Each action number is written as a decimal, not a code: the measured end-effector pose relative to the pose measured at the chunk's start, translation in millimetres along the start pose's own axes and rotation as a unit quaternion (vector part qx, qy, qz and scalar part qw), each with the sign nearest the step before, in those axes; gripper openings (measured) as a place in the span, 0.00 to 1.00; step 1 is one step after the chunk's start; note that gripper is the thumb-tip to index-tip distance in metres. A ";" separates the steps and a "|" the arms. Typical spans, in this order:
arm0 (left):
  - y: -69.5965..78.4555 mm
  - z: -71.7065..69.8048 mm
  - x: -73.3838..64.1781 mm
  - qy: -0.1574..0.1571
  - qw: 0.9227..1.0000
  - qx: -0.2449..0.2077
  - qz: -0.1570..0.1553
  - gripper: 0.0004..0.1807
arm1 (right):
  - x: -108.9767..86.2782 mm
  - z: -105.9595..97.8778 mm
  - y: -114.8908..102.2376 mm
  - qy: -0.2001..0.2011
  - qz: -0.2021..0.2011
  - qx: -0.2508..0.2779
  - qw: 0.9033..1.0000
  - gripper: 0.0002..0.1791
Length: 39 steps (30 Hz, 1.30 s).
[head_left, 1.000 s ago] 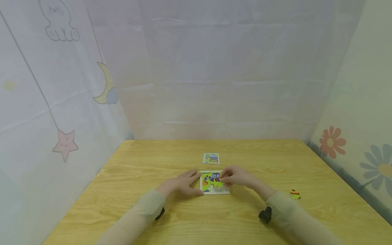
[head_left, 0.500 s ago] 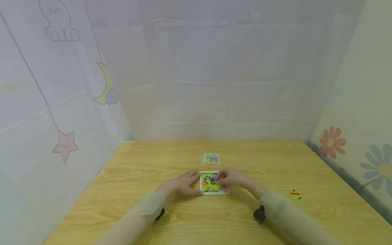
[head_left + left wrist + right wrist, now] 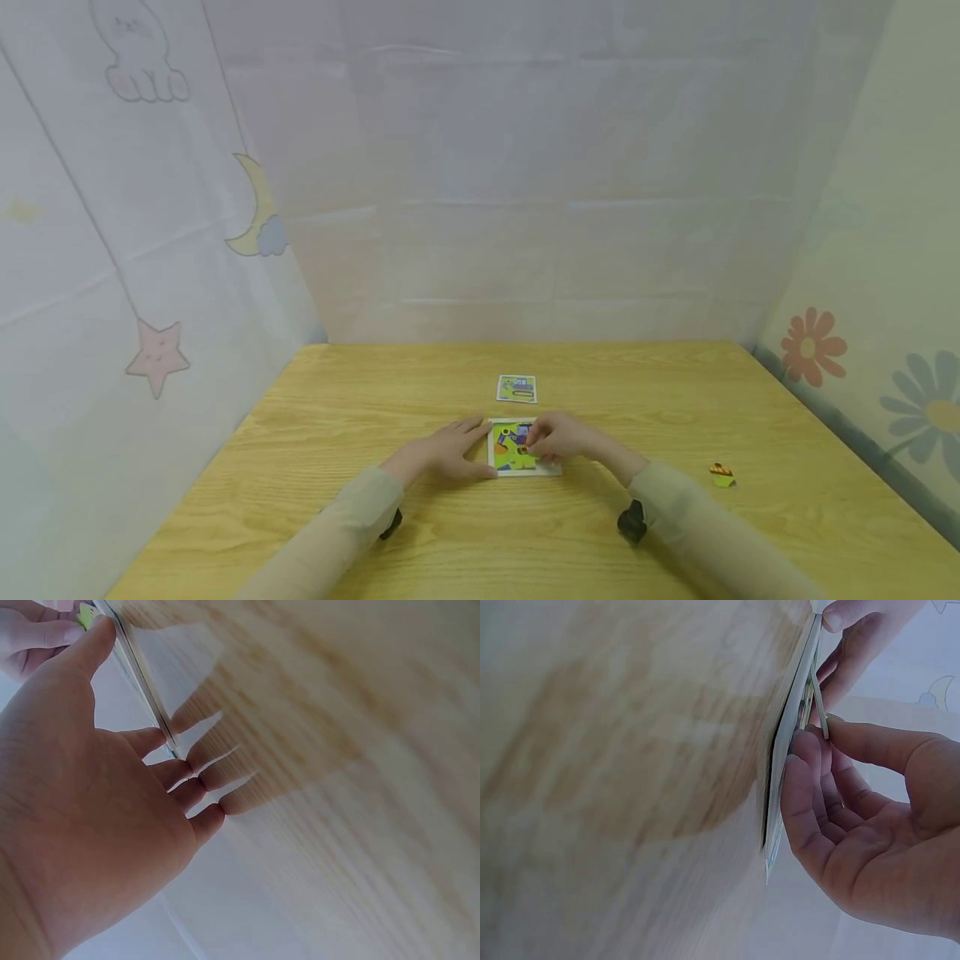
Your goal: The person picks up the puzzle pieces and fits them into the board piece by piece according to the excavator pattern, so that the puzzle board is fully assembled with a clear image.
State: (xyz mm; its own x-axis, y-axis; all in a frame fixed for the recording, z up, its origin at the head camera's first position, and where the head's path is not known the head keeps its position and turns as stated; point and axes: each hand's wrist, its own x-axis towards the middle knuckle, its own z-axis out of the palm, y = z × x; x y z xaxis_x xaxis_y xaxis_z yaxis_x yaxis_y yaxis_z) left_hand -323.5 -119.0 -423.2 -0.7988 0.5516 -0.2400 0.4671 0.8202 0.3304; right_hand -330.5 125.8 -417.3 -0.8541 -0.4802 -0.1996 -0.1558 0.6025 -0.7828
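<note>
A jigsaw puzzle in a white-rimmed tray (image 3: 517, 474) lies mid-table, its picture showing a purple and yellow digger on green. My left hand (image 3: 450, 452) rests flat at the tray's left side, the thumb by the near corner and the fingertips by the far one. Over the tray's right half, my right hand (image 3: 564, 437) pinches a thin puzzle piece (image 3: 820, 705) between thumb and fingers. That piece is tilted, one edge down among the pieces in the tray. Its yellow-green face (image 3: 85, 615) peeks out in the left wrist view. The right fingers hide part of the picture.
Behind the tray lies a small picture card (image 3: 517, 388) with a similar digger. Off to the right are loose puzzle pieces, an orange and dark striped piece (image 3: 722, 469) and a green piece (image 3: 724, 481). Printed cloth walls (image 3: 480, 208) surround the wooden table.
My right hand has moved left and lower over the tray with the puzzle piece, which now covers the pale gap at the near side. My left hand stays in place.
</note>
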 end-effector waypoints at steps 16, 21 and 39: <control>-1.2 1.2 1.2 0.001 1.000 -0.004 -0.003 0.48 | -1.7 1.9 0.8 -0.004 -0.029 -0.059 0.998 0.07; -0.9 0.6 1.1 0.005 1.000 -0.004 -0.001 0.48 | -4.6 2.4 -2.9 -0.006 -0.025 -0.081 0.996 0.15; -1.5 0.6 0.9 0.005 1.000 -0.001 0.005 0.47 | -2.0 4.5 -2.8 -0.023 -0.078 -0.120 0.989 0.13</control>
State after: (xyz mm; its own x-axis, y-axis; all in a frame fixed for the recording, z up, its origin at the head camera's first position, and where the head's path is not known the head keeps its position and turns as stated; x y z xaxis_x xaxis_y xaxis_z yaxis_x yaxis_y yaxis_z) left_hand -324.7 -119.7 -424.5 -0.7986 0.5573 -0.2271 0.4732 0.8147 0.3352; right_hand -326.1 122.1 -417.4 -0.7879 -0.6043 -0.1182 -0.4016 0.6497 -0.6454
